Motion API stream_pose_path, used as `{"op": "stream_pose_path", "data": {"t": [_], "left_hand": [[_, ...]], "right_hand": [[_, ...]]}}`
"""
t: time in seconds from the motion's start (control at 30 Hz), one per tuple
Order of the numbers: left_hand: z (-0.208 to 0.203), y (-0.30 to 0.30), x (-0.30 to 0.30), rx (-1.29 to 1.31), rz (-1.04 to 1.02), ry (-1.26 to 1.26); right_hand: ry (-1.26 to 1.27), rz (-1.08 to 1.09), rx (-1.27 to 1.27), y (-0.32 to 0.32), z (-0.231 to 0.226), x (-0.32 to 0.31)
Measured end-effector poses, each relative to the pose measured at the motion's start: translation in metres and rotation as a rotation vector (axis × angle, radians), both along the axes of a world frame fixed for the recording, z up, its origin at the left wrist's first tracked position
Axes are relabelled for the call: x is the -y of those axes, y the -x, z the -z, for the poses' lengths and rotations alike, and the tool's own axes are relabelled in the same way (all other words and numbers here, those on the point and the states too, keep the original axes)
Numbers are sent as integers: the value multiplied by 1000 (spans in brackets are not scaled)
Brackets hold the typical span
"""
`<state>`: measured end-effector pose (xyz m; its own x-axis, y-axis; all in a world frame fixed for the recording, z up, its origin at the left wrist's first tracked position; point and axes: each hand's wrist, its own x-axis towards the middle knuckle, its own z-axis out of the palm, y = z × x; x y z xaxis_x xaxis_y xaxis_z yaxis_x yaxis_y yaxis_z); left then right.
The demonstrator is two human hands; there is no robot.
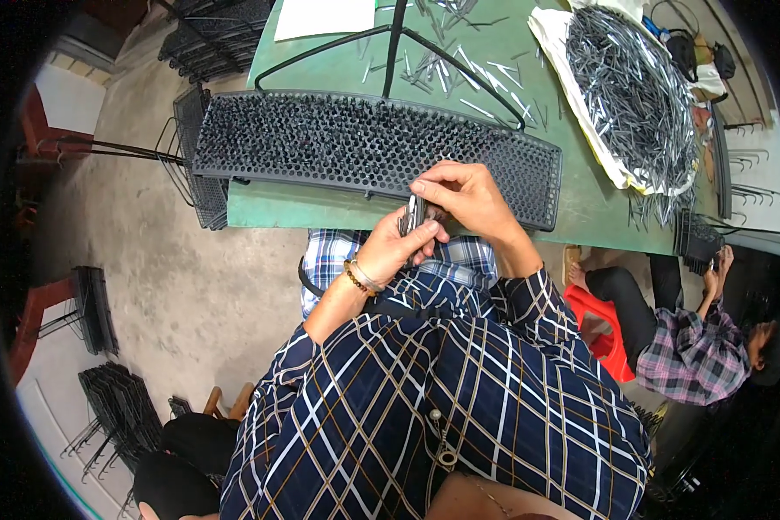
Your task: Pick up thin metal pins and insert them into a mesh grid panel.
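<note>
My left hand is closed round a small bundle of slim dark metal pieces, their tips pointing up. The fingers of my right hand pinch together at the top of that bundle; whether they grip a single piece is too small to tell. Just beyond both hands lies a long black perforated rack at the table's near edge. Dark pieces stand upright in its left and middle holes, while bare holes show toward its right end. Black rods extend from its far side.
An open white sack heaped with metal pieces stands at the right of the green table. Loose pieces are scattered behind the rack. More racks lie left. At right, a co-worker sits by a red stool.
</note>
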<state>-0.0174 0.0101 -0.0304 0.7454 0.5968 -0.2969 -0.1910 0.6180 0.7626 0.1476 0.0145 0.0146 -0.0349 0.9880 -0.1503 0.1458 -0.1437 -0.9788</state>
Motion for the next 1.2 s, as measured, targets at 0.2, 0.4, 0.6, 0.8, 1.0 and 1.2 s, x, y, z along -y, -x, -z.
{"op": "stream_pose_path", "data": {"t": [0.2, 0.4, 0.6, 0.8, 1.0, 1.2], "left_hand": [[5, 2, 0, 38, -81, 128], [6, 3, -2, -17, -95, 159], [6, 1, 0, -32, -65, 155], [8, 1, 0, -42, -53, 169], [7, 1, 0, -38, -44, 167], [8, 3, -1, -17, -60, 186]], "right_hand": [[20, 167, 7, -4, 0, -9], [-193, 302, 46, 9, 2, -24], [-359, 391, 141, 18, 19, -38], [-438, 332, 307, 16, 17, -34], [-400, 407, 194, 22, 17, -35], [-396, 344, 257, 21, 19, -33]]}}
